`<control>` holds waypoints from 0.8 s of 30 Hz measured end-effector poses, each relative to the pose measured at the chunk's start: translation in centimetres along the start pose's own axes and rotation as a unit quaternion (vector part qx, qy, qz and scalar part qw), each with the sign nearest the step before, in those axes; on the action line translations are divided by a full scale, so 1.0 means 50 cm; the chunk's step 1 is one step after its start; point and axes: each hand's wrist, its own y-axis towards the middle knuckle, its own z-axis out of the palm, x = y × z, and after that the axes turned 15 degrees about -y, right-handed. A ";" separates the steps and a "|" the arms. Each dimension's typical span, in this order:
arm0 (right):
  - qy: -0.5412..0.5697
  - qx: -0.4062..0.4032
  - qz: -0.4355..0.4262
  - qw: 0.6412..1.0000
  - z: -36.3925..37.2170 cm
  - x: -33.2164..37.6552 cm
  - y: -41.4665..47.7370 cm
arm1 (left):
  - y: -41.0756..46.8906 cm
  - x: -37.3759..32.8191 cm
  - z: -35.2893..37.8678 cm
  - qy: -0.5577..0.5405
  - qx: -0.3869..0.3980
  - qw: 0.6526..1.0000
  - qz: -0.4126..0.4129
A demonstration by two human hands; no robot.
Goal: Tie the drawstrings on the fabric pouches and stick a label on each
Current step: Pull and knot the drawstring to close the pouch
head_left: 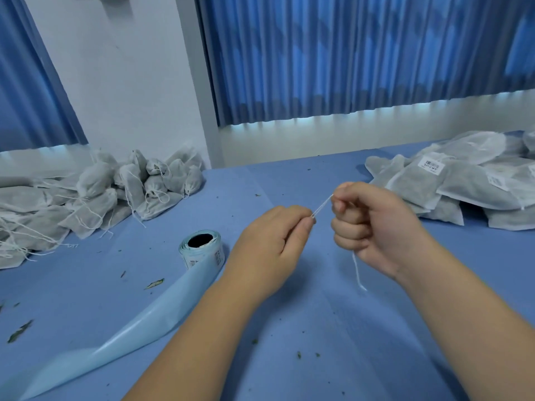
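Note:
A white drawstring (322,207) is stretched taut between my two hands above the blue table (318,328). My left hand (272,247) pinches its lower end between thumb and fingers. My right hand (373,224) is curled round the upper end, and a loose tail (357,273) hangs below the fist. No pouch shows on this string; anything it joins is hidden behind my hands. A roll of labels (201,248) stands left of my left hand, its pale blue backing strip (121,334) trailing toward the lower left.
A heap of grey fabric pouches with loose strings (95,195) lies at the left. A flatter pile of pouches (469,180), some with barcode labels (431,164), lies at the right. Small green leaf bits dot the table. Blue curtains hang behind.

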 end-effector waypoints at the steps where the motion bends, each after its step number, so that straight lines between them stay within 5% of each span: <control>1: -0.009 0.000 0.001 1.000 0.003 -0.004 0.000 | -0.001 -0.002 0.002 0.006 -0.001 1.000 -0.003; 6: -0.061 0.060 -0.013 0.996 0.019 -0.012 -0.003 | -0.006 -0.024 0.011 -0.026 -0.047 0.998 -0.032; 9: -0.050 0.077 -0.029 0.995 0.019 -0.007 -0.005 | -0.006 -0.049 0.017 -0.140 -0.066 0.982 -0.113; 13: -0.044 0.034 -0.048 0.997 0.004 -0.004 -0.002 | 0.001 -0.068 0.010 -0.281 -0.088 0.936 -0.195; 19: -0.188 -0.021 -0.070 0.979 0.014 -0.018 -0.002 | 0.002 -0.075 -0.020 -0.426 -0.051 0.882 -0.193; 24: -0.281 -0.073 -0.091 0.953 0.041 -0.029 -0.007 | 0.006 -0.070 -0.030 -0.460 -0.108 0.859 -0.196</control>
